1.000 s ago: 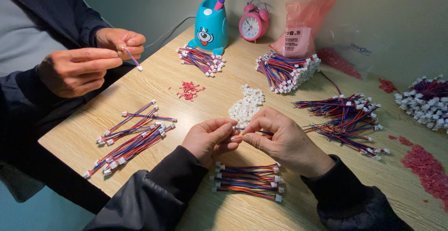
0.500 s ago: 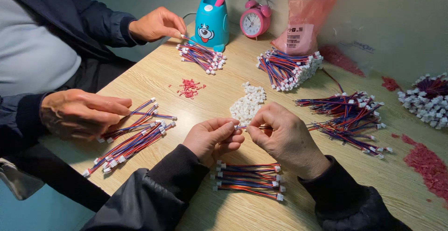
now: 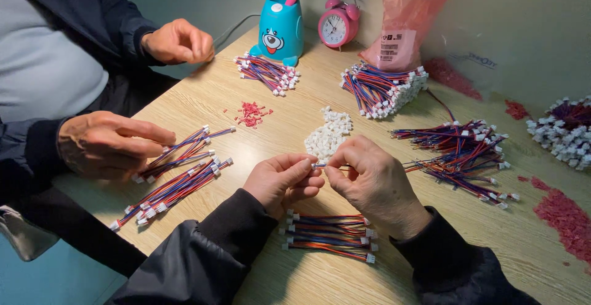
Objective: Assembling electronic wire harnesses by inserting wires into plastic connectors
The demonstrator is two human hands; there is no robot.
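Left hand [image 3: 284, 179] and right hand [image 3: 369, 179] pinched together on small wire lead [image 3: 318, 166], mid-table near front edge, over finished bundle [image 3: 329, 236]. White connector pile [image 3: 329, 134] just beyond. Risk: fingertip slip drops lead into bundle; co-worker's hand [image 3: 111, 144] nearby could jostle table [image 3: 295, 105].

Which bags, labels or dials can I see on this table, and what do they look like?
Pink plastic bag: back of the table against the wall, translucent, crumpled, upright.
White label: on the bag's front, rectangular, dark print.
Alarm clock: left of the bag, round, pink, white dial, twin bells.
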